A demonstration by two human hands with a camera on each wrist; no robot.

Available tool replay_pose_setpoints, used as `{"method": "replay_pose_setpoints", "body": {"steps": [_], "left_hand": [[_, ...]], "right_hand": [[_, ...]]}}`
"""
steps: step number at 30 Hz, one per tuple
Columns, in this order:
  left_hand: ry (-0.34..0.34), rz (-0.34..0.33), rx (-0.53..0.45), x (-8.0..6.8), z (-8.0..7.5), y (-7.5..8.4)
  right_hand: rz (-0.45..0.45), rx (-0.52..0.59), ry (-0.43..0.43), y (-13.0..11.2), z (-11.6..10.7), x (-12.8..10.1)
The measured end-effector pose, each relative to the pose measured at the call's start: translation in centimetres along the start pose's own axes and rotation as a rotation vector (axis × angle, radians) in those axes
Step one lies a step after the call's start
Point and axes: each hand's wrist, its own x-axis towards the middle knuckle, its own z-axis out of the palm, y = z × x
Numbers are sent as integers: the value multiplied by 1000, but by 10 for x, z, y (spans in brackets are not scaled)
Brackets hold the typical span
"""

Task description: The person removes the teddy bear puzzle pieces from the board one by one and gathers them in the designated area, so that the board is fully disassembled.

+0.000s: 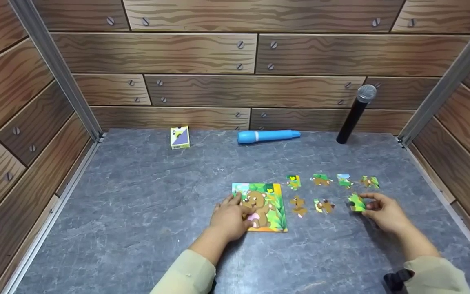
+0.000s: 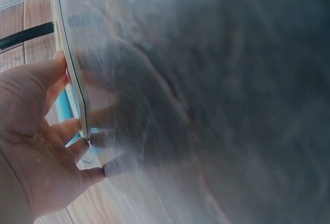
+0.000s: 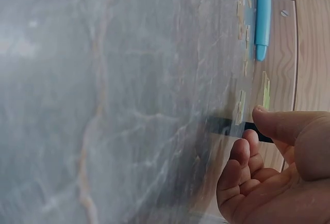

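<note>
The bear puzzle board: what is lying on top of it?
The left hand rests on the bear puzzle board, fingers over its left part. The bear picture shows beside them. What lies under the fingers is covered.

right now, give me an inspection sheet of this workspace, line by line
surface: grey marbled tabletop, dry and flat.
job's things: bear puzzle board near the middle; six loose pieces lie in two rows to its right; one green piece at the right hand.
clutter: blue pen-like toy, small card box and black microphone along the back edge.
grippers: left hand rests on the board's left edge, fingers over it; right hand pinches the green piece.
cables: nothing seen.
surroundings: wood-plank print walls on three sides, metal corner posts.
</note>
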Motion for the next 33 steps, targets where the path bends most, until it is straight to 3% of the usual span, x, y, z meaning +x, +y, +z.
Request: {"method": "replay_pose_setpoints", "body": {"steps": [14,33], "left_hand": [[0,3,2,0,1,-1],[1,2,4,-2,0,0]], "right_hand": [[11,-36,0,4,6,6],[57,-132,-77,4,7,13]]}}
